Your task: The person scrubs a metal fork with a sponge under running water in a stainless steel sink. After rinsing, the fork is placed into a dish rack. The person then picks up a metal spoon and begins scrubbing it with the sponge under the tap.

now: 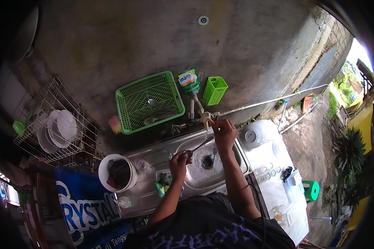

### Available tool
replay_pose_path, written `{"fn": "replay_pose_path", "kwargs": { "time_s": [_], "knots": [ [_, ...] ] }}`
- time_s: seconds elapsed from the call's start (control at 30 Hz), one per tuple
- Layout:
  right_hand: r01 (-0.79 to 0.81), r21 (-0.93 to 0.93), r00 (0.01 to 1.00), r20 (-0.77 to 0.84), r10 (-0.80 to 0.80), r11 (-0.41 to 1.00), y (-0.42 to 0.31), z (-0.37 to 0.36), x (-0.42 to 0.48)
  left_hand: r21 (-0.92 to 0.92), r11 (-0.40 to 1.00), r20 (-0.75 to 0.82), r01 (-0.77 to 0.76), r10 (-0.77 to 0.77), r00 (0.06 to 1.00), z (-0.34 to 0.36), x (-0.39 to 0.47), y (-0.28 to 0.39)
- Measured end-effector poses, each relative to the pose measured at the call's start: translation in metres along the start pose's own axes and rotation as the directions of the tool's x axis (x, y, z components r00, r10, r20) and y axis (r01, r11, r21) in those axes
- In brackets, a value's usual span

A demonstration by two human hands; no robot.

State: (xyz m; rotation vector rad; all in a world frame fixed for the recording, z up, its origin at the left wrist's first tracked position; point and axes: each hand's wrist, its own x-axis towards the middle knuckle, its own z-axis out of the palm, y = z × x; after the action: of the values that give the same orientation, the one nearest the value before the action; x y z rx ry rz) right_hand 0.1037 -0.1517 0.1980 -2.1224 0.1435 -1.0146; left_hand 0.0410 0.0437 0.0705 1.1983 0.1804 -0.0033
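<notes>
My left hand (pixel 178 165) holds a metal spoon (pixel 200 146) by its bowl end, with the handle slanting up to the right over the sink basin (pixel 193 179). The fingers of my right hand (pixel 225 132) are at the handle of the water tap (pixel 206 119), closed around its side. A thin stream of water seems to fall from the spout. Below lies a fork (pixel 214 152) beside the round drain (pixel 207 162). Left of my left hand, a dark green scouring pad (pixel 165 178) rests in a small tray.
A green plastic basket (pixel 120 109) holding spoons stands behind the sink. A white bucket (pixel 133 177) with dark contents and a pump bottle (pixel 124 202) stand at left, near a wire dish rack (pixel 81 124) with plates. Bowls (pixel 252 135) and glasses (pixel 265 177) occupy the right-hand counter.
</notes>
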Motion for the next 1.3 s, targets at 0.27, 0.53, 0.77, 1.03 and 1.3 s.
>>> {"fn": "replay_pose_path", "kwargs": {
  "time_s": [0.27, 0.53, 0.77, 1.03, 1.3],
  "knots": [
    [-0.041, 0.112, 0.999, 0.005, 0.04, 0.993, -0.021, 0.017, -0.034, 0.026, 0.997, -0.059, -0.067, 0.069, 0.996, -0.022, -0.011, 0.016],
    [-0.591, 0.483, 0.778, 0.553, 0.297, 0.647, -0.045, 0.015, -0.122, 0.169, 0.976, -0.217, -0.14, 0.175, 0.96, -0.085, -0.052, 0.072],
    [-0.38, 0.536, 0.663, 0.726, -0.182, 0.754, -0.162, 0.089, -0.104, 0.101, 0.956, -0.275, -0.276, 0.293, 0.916, -0.18, -0.072, 0.177],
    [0.225, 0.773, 0.636, 0.345, -0.69, 0.593, -0.401, 0.128, -0.015, 0.516, 0.63, -0.384, -0.58, 0.776, 0.501, -0.251, -0.045, 0.419],
    [0.479, 0.724, 0.562, 0.181, -0.807, 0.496, -0.552, 0.236, 0.061, 0.926, 0.313, -0.216, -0.211, 0.897, 0.385, -0.334, 0.042, 0.603]
  ]
}}
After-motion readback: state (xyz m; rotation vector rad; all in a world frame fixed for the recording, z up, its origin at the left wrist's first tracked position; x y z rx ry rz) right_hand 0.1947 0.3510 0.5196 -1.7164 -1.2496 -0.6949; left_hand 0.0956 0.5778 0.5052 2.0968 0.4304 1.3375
